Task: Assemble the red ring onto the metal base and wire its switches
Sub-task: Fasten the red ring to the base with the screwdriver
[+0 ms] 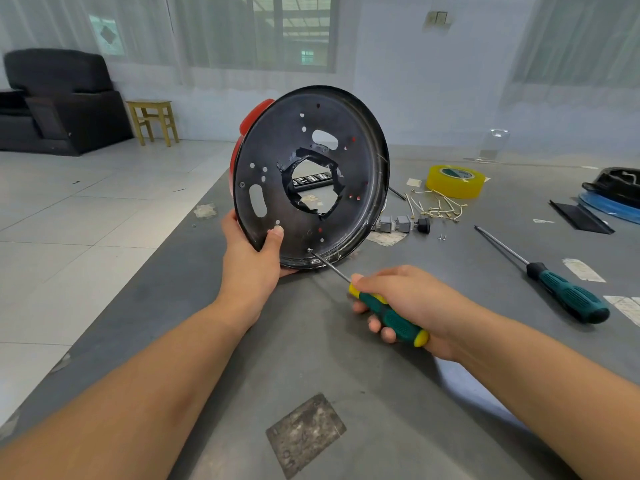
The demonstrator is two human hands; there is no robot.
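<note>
The round black metal base (349,216) stands on edge on the grey table, its underside facing me. Behind its left rim the red ring (254,114) shows. My left hand (251,252) grips the base's lower left rim, thumb on the near face. My right hand (407,303) grips a green-and-yellow screwdriver (389,315); its tip touches a screw (309,250) near the base's bottom edge. Grey switches (394,224) and a bundle of pale wires (438,206) lie on the table to the right of the base.
A second, longer screwdriver (554,282) lies at the right. A yellow tape roll (455,181) sits beyond the wires. Two loose screws (442,237) lie near a black plug (423,225). A black and blue part (613,195) sits at the far right. The table's left edge (145,268) runs diagonally.
</note>
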